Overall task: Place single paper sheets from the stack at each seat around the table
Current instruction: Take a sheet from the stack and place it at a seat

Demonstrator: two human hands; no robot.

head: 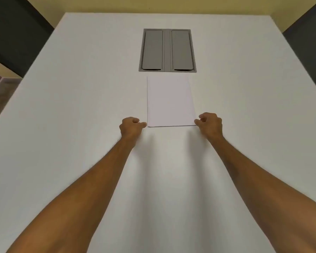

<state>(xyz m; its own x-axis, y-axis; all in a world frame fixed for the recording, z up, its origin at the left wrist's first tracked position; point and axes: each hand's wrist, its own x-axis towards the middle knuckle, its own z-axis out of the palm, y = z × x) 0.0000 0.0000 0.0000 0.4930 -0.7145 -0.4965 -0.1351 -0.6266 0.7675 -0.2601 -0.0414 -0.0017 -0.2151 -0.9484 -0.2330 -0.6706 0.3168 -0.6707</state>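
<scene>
paper stack (170,101) flat on desk (80,106); left grip (132,126) and right grip (210,124) curled at near corners, probably to peel one sheet; actual pinch not discernible.

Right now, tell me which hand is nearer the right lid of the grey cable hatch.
Right. The right hand sits nearly in line with the right lid, at the paper stack's near right corner; the left hand sits across at its near left corner.
</scene>
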